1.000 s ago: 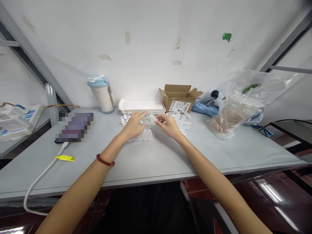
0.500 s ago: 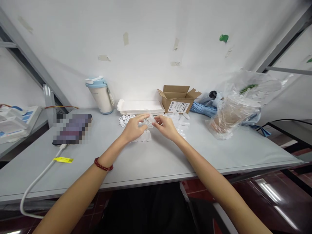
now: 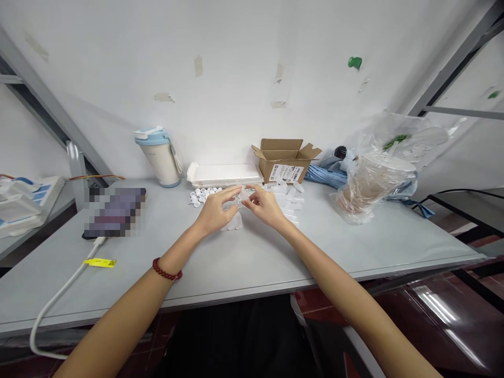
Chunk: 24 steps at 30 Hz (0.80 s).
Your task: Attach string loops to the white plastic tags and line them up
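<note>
Over the middle of the desk, my right hand (image 3: 268, 207) pinches a small clear plastic piece (image 3: 244, 194) between thumb and fingertips. Its exact kind is too small to make out. My left hand (image 3: 216, 211) faces it, fingers stretched out and thumb apart, with its fingertips close beside the piece. Below the hands lie several translucent white pieces (image 3: 235, 222), partly covered by the left hand. A cluster of small white round parts (image 3: 199, 196) sits behind the left hand. To the right of the right hand, several clear plastic pieces (image 3: 291, 199) are spread on the desk.
White flat packages (image 3: 226, 173) and an open cardboard box (image 3: 284, 167) stand against the wall. A tumbler (image 3: 159, 160) and a phone (image 3: 116, 212) with a white cable (image 3: 59, 294) are left. At right are a bagged drink cup (image 3: 374, 181) and a blue folded umbrella (image 3: 326, 176).
The view has shifted slightly. My left thumb and fingers look a little further apart, while my right hand still pinches the clear piece.
</note>
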Each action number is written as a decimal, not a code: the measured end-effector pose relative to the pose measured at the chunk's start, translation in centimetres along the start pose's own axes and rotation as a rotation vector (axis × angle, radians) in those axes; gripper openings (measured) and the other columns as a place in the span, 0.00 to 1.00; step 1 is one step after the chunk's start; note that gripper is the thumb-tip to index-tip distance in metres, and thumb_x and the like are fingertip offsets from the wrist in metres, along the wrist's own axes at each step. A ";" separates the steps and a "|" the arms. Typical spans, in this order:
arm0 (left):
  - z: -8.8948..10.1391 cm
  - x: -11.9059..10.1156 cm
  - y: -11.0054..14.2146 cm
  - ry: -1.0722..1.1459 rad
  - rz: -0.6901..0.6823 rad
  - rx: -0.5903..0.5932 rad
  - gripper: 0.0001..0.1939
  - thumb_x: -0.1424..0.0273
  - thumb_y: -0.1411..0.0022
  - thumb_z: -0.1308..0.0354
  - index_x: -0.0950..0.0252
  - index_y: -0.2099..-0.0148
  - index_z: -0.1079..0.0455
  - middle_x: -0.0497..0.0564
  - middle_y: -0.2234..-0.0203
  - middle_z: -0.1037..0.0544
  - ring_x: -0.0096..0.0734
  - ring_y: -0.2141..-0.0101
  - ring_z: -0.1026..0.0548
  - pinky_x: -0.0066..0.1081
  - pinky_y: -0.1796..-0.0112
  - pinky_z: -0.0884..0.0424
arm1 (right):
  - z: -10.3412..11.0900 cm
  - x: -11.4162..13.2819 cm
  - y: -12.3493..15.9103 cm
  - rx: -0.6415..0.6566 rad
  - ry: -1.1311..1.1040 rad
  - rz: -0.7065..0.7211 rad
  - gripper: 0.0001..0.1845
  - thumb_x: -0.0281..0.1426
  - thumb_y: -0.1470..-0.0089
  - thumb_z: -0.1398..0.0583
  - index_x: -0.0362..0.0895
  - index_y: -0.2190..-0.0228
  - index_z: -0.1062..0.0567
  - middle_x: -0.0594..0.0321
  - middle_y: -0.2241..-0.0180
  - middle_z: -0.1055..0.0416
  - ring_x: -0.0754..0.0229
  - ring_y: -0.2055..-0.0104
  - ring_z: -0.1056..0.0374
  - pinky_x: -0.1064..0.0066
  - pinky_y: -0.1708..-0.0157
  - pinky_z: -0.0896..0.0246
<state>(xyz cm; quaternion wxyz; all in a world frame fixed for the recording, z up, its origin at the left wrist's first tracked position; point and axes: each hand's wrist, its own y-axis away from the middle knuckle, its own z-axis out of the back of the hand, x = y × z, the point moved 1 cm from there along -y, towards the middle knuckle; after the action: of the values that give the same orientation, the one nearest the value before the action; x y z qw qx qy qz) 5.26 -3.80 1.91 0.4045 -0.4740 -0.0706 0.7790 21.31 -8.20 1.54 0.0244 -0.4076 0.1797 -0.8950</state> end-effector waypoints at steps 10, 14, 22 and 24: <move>-0.3 -0.6 0.2 0.079 -0.020 -0.093 0.21 0.69 0.47 0.48 0.64 0.51 0.27 0.55 0.51 0.26 0.40 0.50 0.27 0.42 0.50 0.27 | -0.1 -0.1 0.1 -0.003 -0.052 0.048 0.18 0.31 0.48 0.41 0.44 0.54 0.33 0.68 0.73 0.30 0.66 0.75 0.35 0.74 0.71 0.41; -0.3 -0.6 0.2 0.108 -0.011 -0.112 0.17 0.69 0.47 0.47 0.64 0.55 0.26 0.54 0.54 0.24 0.39 0.52 0.26 0.41 0.51 0.26 | -0.2 -0.2 0.1 0.001 -0.109 0.028 0.15 0.32 0.48 0.41 0.44 0.58 0.33 0.70 0.76 0.31 0.67 0.76 0.36 0.75 0.72 0.42; -0.4 -0.2 0.0 -0.005 0.018 -0.074 0.20 0.66 0.46 0.43 0.64 0.50 0.32 0.56 0.52 0.27 0.39 0.51 0.28 0.42 0.51 0.28 | 0.3 0.4 0.1 0.154 -0.641 -0.178 0.13 0.33 0.53 0.39 0.44 0.64 0.34 0.68 0.78 0.30 0.66 0.79 0.37 0.73 0.77 0.41; -0.5 -0.1 -0.1 -0.075 -0.001 -0.019 0.24 0.64 0.46 0.42 0.63 0.47 0.34 0.56 0.49 0.29 0.41 0.49 0.30 0.43 0.51 0.29 | 0.5 0.6 0.1 0.233 -0.777 -0.258 0.14 0.33 0.55 0.38 0.44 0.65 0.33 0.66 0.76 0.28 0.67 0.79 0.38 0.73 0.78 0.43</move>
<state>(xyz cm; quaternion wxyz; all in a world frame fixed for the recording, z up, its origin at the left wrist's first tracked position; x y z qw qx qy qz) 5.70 -4.00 1.77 0.3974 -0.4484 -0.0934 0.7952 21.27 -8.57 2.20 0.0242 -0.7283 0.0022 -0.6848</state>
